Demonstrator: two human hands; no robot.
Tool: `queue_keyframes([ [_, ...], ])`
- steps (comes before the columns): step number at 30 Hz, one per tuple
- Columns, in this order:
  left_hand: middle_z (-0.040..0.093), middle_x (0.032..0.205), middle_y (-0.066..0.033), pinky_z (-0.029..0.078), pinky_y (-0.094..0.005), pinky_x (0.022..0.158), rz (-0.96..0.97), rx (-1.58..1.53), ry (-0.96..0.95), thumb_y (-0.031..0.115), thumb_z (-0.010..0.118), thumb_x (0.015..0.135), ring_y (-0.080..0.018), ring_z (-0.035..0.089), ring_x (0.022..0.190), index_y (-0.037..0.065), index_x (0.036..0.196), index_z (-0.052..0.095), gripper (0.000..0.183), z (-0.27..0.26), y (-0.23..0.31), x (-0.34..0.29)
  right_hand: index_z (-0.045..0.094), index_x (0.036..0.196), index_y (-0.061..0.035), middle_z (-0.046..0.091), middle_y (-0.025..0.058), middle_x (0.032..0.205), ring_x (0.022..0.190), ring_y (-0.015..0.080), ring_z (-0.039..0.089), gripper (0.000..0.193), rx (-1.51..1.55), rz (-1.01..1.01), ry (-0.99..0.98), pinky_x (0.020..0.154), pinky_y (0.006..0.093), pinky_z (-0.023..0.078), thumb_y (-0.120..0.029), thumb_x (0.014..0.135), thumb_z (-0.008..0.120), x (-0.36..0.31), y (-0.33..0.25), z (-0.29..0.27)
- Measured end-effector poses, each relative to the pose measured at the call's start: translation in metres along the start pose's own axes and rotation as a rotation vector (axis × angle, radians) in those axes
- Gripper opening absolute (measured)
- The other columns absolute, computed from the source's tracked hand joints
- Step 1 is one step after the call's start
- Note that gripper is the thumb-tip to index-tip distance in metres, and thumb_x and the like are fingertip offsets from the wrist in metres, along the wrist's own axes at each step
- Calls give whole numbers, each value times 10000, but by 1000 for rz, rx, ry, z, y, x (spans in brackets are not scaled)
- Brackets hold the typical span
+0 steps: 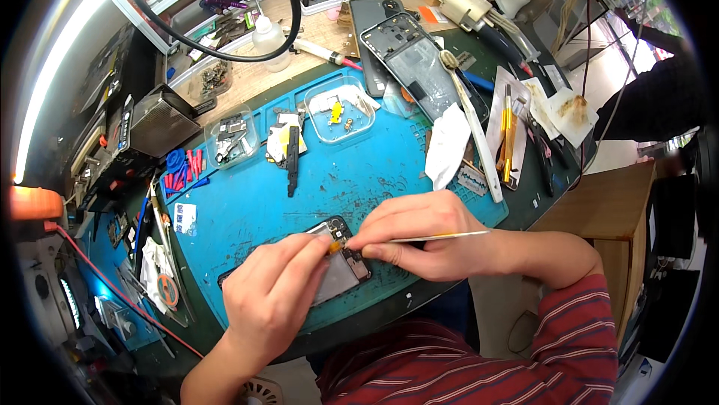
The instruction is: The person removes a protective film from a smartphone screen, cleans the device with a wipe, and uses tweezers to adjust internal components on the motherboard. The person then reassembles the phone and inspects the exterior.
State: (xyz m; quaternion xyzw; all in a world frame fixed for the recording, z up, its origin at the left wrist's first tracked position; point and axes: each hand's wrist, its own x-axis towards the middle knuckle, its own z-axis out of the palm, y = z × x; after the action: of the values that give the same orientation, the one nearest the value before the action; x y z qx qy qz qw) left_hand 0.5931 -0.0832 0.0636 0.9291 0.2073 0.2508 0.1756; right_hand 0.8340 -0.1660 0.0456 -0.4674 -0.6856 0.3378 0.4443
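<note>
An opened smartphone (335, 282) lies on the blue work mat (247, 218) close to me, its inner parts showing at the upper end. My left hand (273, 292) covers its left part. The left fingers are pressed together beside a small amber strip (335, 248); whether they pinch it is hidden. My right hand (427, 240) is closed around a slim, pale metal tool (468, 234), whose rear end sticks out to the right. Its tip is too small to make out, close to the amber strip and the left fingertips.
Clear plastic boxes of small parts (341, 137) stand on the mat. A black strip part (293, 161) lies between them. Behind are a phone frame (419, 68), a white brush (479, 143) and a dropper bottle (267, 38). A black cable loop (293, 0) hangs above. Tweezers (168, 270) lie left.
</note>
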Motion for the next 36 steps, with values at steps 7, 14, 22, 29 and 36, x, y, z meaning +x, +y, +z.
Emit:
queue_keyframes([
  [7, 657, 1247, -139, 576, -399, 898, -22, 27, -201, 127, 843, 819, -313, 678, 1064, 0, 1323, 680, 544, -23, 8, -20, 782, 1078, -7, 773, 133, 988, 897, 274, 749, 150, 76, 35, 20, 780, 360, 589, -60, 940, 760, -2, 2, -2],
  [14, 551, 1408, -150, 482, -458, 1063, -20, 52, -324, 207, 848, 789, -365, 568, 1243, 4, 1484, 563, 778, -19, 11, -27, 785, 1108, -14, 773, 134, 1048, 958, 264, 748, 176, -16, 0, -18, 827, 359, 588, -35, 934, 761, -6, -7, -3],
  [22, 549, 1407, -156, 478, -464, 1073, -54, 29, -288, 221, 858, 792, -367, 559, 1254, -23, 1457, 564, 767, -17, 12, -28, 777, 1135, -97, 690, 39, 1131, 970, 212, 696, 308, -542, -438, 3, 956, 390, 549, -58, 829, 771, 7, -12, -16],
  [29, 578, 1367, -146, 513, -440, 1037, -44, -29, -265, 222, 872, 781, -352, 590, 1211, -24, 1427, 585, 749, -21, 9, -25, 774, 1207, -145, 618, -19, 1011, 810, 158, 582, 414, -820, -695, -302, 815, 329, 509, -137, 797, 717, 32, 2, -35],
  [36, 607, 1320, -126, 546, -404, 995, -7, -74, -263, 257, 849, 805, -309, 622, 1162, -38, 1372, 621, 678, -26, -1, -22, 803, 1186, -135, 595, -26, 969, 710, 118, 511, 410, -755, -842, -361, 631, 291, 420, -152, 781, 746, 45, 15, -37],
])
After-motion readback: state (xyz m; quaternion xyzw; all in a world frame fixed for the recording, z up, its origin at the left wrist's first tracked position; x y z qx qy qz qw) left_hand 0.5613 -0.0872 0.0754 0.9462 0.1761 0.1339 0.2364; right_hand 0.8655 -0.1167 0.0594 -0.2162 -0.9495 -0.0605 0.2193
